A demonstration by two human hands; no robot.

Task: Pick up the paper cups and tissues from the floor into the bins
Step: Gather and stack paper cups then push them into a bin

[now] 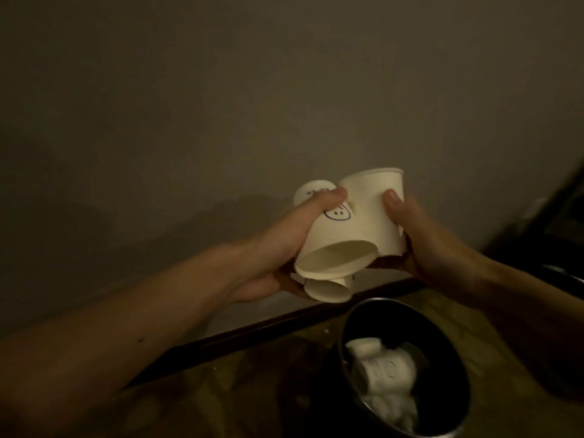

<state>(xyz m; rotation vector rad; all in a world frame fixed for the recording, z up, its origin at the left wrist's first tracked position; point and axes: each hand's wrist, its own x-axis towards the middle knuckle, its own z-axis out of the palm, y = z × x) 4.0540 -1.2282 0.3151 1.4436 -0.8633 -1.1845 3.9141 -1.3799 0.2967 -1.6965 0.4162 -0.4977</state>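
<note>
I hold a bunch of white paper cups in front of the wall, above a black round bin [357,314]. My left hand [278,251] grips a tilted cup with a printed logo [335,245], its mouth facing me, and a smaller cup [327,290] peeks out under it. A third cup's base [308,192] shows behind my left thumb. My right hand [420,241] grips an upside-down cup [376,210] pressed against the left ones. Inside the bin lie white cups [384,369] and crumpled tissue [392,406].
A plain beige wall [252,90] fills the view, with a dark skirting board [252,330] along its foot. The floor [240,393] is brownish and dim. A second dark round object [565,275] shows at the right edge.
</note>
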